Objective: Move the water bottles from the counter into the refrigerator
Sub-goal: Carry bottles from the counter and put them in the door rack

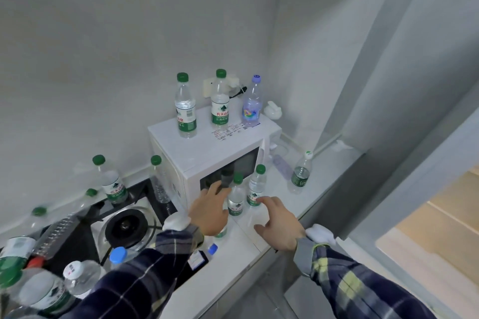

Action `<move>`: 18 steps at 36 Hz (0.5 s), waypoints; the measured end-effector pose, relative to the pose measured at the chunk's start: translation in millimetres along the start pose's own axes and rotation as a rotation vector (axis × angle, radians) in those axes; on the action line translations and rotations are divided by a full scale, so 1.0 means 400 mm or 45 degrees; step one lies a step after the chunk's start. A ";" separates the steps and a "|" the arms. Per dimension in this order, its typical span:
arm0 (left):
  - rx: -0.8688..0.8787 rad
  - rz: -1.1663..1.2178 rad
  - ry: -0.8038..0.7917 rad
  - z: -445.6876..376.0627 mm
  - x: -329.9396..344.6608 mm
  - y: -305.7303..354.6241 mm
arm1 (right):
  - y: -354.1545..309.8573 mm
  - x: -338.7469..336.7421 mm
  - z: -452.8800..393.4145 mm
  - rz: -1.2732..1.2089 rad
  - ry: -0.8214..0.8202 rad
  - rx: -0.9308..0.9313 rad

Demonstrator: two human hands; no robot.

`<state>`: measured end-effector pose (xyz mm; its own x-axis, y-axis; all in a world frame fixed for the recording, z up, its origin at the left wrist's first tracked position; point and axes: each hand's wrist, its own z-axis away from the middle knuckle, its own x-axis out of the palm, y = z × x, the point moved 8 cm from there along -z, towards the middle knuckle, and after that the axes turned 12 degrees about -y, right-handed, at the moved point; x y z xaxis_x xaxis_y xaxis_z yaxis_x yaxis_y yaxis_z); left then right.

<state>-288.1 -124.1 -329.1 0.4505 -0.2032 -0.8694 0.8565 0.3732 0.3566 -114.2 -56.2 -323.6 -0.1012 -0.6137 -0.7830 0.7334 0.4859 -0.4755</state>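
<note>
Both of your hands reach forward over the white surface toward two green-capped water bottles that stand upright in front of the microwave. Your left hand is in front of the left bottle of the pair; the fingers are spread and only a little bent, and I cannot tell if they already touch it. Your right hand is just beside the right bottle of the pair, with the index finger pointing at its label and the other fingers loosely open. Neither hand holds anything yet. I think you bring both hands together so that you can take one bottle in each and make fewer trips.

Many other bottles wait. Three stand on top of the microwave: two with green caps and one with a purple cap. One dark-labelled bottle stands alone near the right edge of the surface, beside the wall. More stand around the gas stove at the left side, and a group is close to you at the near left corner. The refrigerator is not clearly in view, so the task seems to be at an early stage.

Both forearms, in plaid sleeves, stretch out almost parallel, with the palms turned downward.
</note>
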 end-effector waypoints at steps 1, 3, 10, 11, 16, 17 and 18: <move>-0.012 -0.016 0.010 -0.016 0.005 0.010 | 0.002 -0.022 -0.012 0.018 0.027 -0.003; -0.049 -0.022 0.013 -0.020 0.028 0.003 | -0.006 -0.040 -0.036 0.040 0.057 -0.021; -0.058 0.005 0.101 -0.033 0.063 -0.018 | -0.080 -0.079 -0.160 0.239 0.068 -0.079; -0.076 0.019 0.150 -0.040 0.064 -0.024 | -0.096 -0.079 -0.179 0.292 0.063 -0.086; -0.109 -0.023 0.117 -0.066 0.068 -0.014 | -0.129 -0.059 -0.268 0.444 -0.075 -0.053; -0.117 0.035 0.099 -0.065 0.071 -0.022 | -0.138 -0.049 -0.283 0.460 -0.124 -0.072; -0.128 0.068 0.121 -0.049 0.066 -0.024 | -0.141 -0.037 -0.296 0.465 -0.156 -0.075</move>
<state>-289.5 -115.2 -362.4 0.4648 -0.0959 -0.8802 0.8002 0.4711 0.3712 -233.5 -0.8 -332.6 0.2431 -0.4613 -0.8533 0.6659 0.7190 -0.1990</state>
